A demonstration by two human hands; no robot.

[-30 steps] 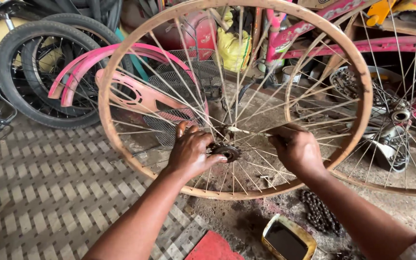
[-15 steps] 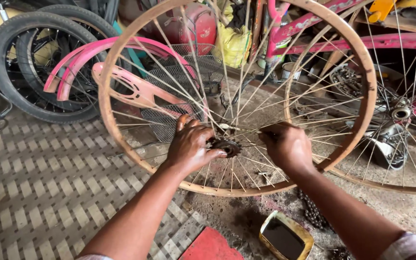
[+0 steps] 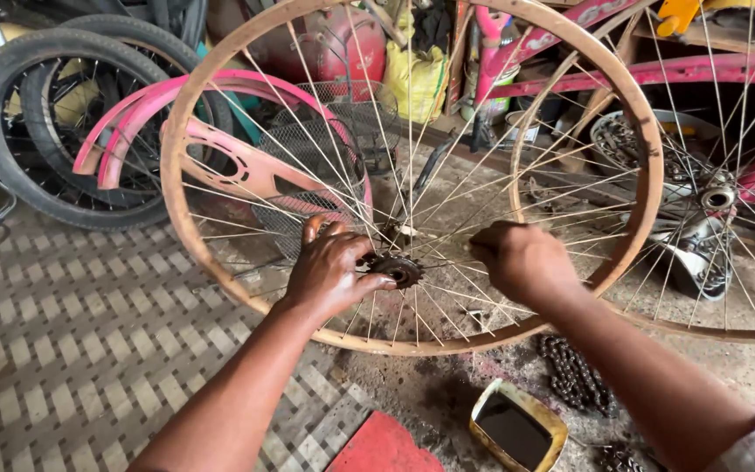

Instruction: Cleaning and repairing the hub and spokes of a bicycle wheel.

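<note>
Workshop floor, patterned woven mat (image 3: 54,350) over the near left, bare oily concrete to the right.

Since half a second ago: view has tipped down slightly; both hands sit lower in frame, grips unchanged in kind.

Near edge of floor: flat red slab (image 3: 384,446), just right of it a cut-open yellow metal tin of dark oil (image 3: 517,428). Beyond the tin, a heaped greasy black bicycle chain (image 3: 574,374).

Middle: rusty tan spoked bicycle wheel rim (image 3: 187,229), standing upright on the floor, thin steel spokes radiating from the centre. Left hand (image 3: 332,271) curled around the small dark toothed sprocket (image 3: 398,271) at the hub, thumb touching its edge, fingers closed through the spokes. Right hand (image 3: 524,260) fisted, closed on something at the other side of the hub; what it clamps is hidden by the knuckles. Sprocket lies between the two hands, touching the left.

Behind: pink metal mudguards and chain guard (image 3: 220,157), wire-mesh basket (image 3: 325,149), black rubber tyres (image 3: 19,131) far left, second spoked wheel (image 3: 727,201) and pink bicycle frame (image 3: 709,74) far right, red rounded tank (image 3: 325,44) at back.
</note>
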